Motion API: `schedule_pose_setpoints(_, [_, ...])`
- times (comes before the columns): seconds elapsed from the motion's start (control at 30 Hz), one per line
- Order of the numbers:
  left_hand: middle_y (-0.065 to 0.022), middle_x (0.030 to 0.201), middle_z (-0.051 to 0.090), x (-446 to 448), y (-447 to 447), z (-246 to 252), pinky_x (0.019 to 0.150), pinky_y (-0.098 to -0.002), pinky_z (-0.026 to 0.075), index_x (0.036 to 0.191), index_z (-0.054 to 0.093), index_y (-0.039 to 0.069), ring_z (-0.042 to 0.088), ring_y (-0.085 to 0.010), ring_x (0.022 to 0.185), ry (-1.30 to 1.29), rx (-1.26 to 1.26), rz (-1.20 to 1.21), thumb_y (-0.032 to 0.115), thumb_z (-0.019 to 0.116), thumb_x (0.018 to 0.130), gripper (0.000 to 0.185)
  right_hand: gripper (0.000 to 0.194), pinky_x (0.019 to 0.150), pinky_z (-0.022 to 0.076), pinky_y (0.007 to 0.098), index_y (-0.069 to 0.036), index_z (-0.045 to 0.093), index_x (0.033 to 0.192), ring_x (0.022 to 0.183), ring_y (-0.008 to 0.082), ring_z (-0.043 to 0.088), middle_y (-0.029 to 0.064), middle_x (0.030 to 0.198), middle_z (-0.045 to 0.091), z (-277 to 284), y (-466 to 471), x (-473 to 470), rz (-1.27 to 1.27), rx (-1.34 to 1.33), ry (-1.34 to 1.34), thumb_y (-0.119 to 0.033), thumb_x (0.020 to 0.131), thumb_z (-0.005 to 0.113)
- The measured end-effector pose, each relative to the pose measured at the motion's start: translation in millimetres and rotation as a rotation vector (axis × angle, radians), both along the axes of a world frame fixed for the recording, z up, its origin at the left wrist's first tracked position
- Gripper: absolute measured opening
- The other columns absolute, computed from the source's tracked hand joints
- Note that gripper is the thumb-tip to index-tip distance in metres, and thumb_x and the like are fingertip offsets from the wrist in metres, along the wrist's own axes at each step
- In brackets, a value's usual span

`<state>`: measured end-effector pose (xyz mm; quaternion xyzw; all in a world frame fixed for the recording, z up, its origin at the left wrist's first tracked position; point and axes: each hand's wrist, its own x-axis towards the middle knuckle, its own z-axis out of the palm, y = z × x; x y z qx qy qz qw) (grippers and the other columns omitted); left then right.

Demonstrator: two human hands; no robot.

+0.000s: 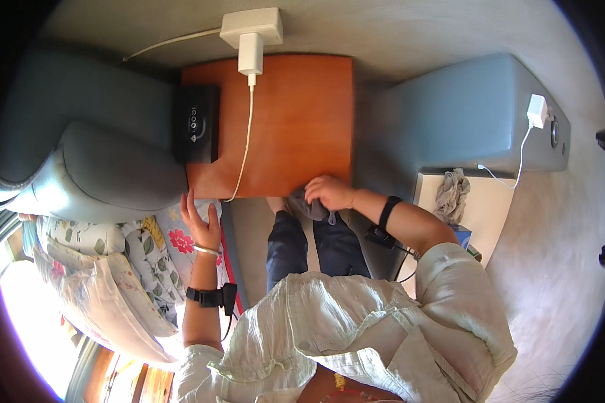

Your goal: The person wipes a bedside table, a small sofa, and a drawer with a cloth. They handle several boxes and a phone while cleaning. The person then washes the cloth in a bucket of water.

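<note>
My right hand [331,193] grips a dark grey cloth [303,204] at the front right edge of an orange-brown wooden bedside cabinet [297,116]. A small hanging loop shows at the cloth's lower end. With fingers spread, my left hand [201,226] is raised at the cabinet's front left corner and holds nothing. Whether its fingertips touch the cabinet or the padded headboard cannot be made out. On the cabinet top, towards the left, lies a black box [197,124] bearing writing. A white charging cable [247,136] runs down across the top and over the front edge.
A white adapter [250,53] hangs from a wall socket behind the cabinet. Left are a grey padded headboard [126,161] and floral bedding [106,287]. On the right stand a blue-grey padded piece [459,111] and a pale surface [484,216] with a crumpled cloth [452,196].
</note>
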<state>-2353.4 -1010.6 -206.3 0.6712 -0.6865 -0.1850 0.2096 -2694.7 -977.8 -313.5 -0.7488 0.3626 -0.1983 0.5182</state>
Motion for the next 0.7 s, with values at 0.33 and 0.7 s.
schedule_pose_setpoints(0.33, [-0.0209, 0.128, 0.039, 3.9, 17.7, -11.0, 0.099, -0.0414, 0.029, 0.124, 0.043, 0.001, 0.036, -0.0357, 0.121, 0.091, 0.048, 0.008, 0.011, 0.053, 0.085, 0.042, 0.049, 0.097, 0.0359, 0.0366, -0.024, 0.048, 0.126, 0.125, 0.0379, 0.031, 0.017, 0.144, 0.019, -46.0, -178.4, -96.4, -0.994, -0.068, 0.109, -0.011, 0.08, 0.055])
schedule_pose_setpoints(0.7, [-0.0164, 0.122, 0.048, -10.6, -6.7, -8.0, 0.098, -0.0362, 0.031, 0.115, 0.052, 0.004, 0.041, -0.0303, 0.119, 0.359, 0.182, -0.077, 0.008, 0.053, 0.084, 0.031, 0.045, 0.1, 0.0346, 0.0381, -0.021, 0.053, 0.12, 0.125, 0.0378, 0.033, 0.0184, 0.145, 0.01, -11.7, 77.1, -32.1, -0.7, 0.149, 0.253, -0.003, 0.078, 0.054])
